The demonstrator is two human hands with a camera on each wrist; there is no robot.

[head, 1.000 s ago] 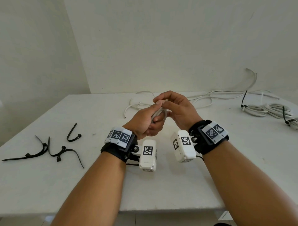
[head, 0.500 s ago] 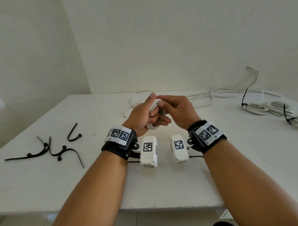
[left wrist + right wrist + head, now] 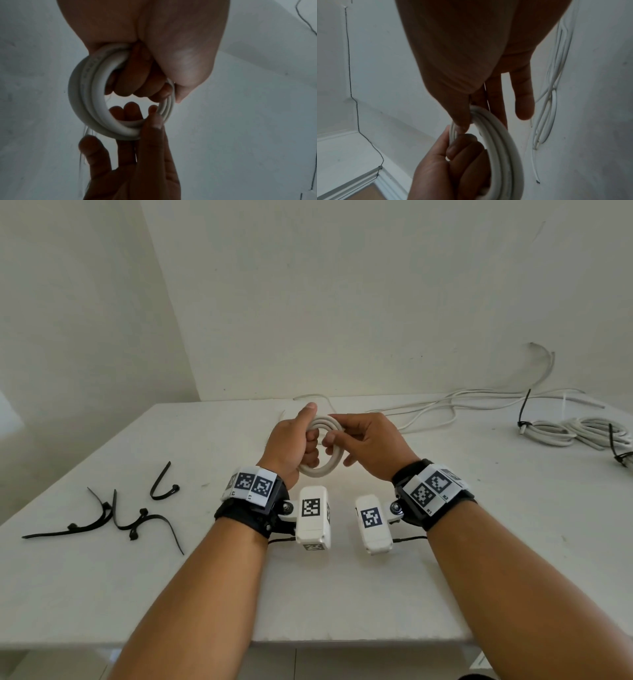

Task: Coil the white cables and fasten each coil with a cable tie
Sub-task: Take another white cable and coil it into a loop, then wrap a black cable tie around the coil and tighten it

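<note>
Head view: above the white table (image 3: 342, 594), the left hand (image 3: 291, 445) has its fingers curled through the small white cable coil (image 3: 323, 470), thumb over the top; the right hand (image 3: 368, 445) pinches its opposite side.

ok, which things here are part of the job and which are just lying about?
In the job:
- white cable coil, gripped by left hand, pinched by right hand
- loose black cable ties
- uncoiled white cables

Lying about:
- tied coils, already fastened
- table
</note>
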